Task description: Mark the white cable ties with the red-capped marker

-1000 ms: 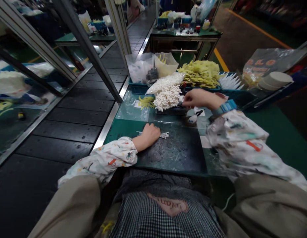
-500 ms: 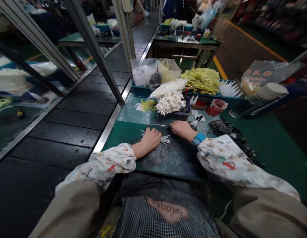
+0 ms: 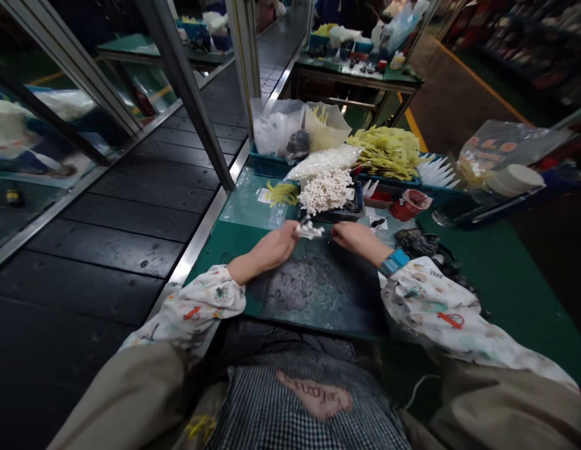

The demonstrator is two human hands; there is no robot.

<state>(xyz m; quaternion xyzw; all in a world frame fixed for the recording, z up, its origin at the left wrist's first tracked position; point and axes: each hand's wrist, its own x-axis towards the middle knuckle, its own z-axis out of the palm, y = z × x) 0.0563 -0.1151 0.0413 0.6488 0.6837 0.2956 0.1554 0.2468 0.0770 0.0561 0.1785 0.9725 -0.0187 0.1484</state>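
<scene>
My left hand (image 3: 277, 245) is closed round a small bundle of white-tipped sticks (image 3: 309, 230), lifted off the dark work mat (image 3: 323, 287), tips pointing right. Close to those tips, my right hand (image 3: 353, 239) is pinched; what its fingers hold is too small to make out. Just behind both hands, a large pile of white-tipped sticks (image 3: 324, 189) rests in a dark tray (image 3: 358, 203). Yellow-green strips (image 3: 283, 194) lie on a clear plastic sheet (image 3: 241, 203) to the left of the pile.
Behind stand a teal bin (image 3: 269, 165) with plastic bags, heaped yellow strips (image 3: 388, 150) and white pointed pieces (image 3: 439, 172). Toward the right are a red cup (image 3: 411, 205), dark tangled items (image 3: 418, 242) and a lidded jar (image 3: 515, 181). A slatted conveyor (image 3: 131, 225) runs along the left.
My left hand has picked up the small bundle from the mat and raised it toward my right hand. My right hand has shifted slightly right, still pinched.
</scene>
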